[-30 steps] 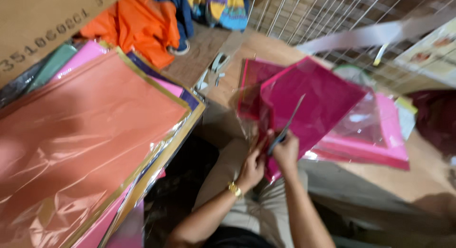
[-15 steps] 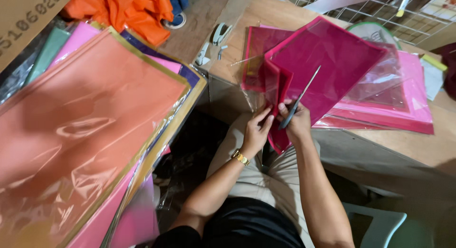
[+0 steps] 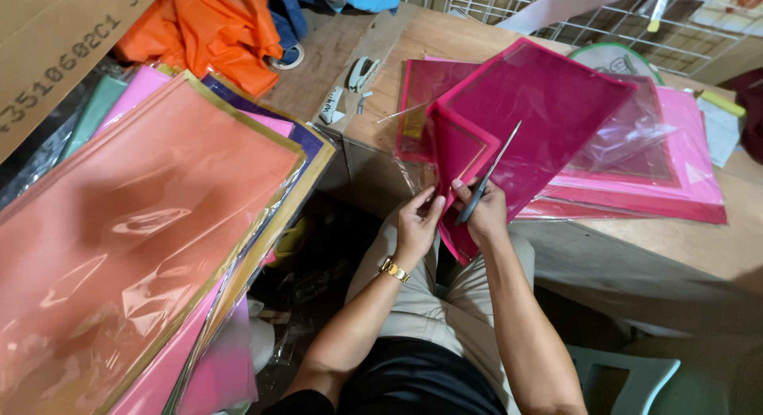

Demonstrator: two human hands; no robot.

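Close together, left hand point(image 3: 416, 220) and right hand point(image 3: 483, 211) on magenta sheet point(image 3: 540, 113); scissors point(image 3: 486, 176) upright.

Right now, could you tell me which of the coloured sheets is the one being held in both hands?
It is the dark magenta sheet, lifted off the wooden table by the left hand and right hand, which also holds scissors. The other pink sheets lie flat.

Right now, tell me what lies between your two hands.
In the head view, a folded edge of the magenta sheet runs between the left hand and right hand; the right one also holds scissors.
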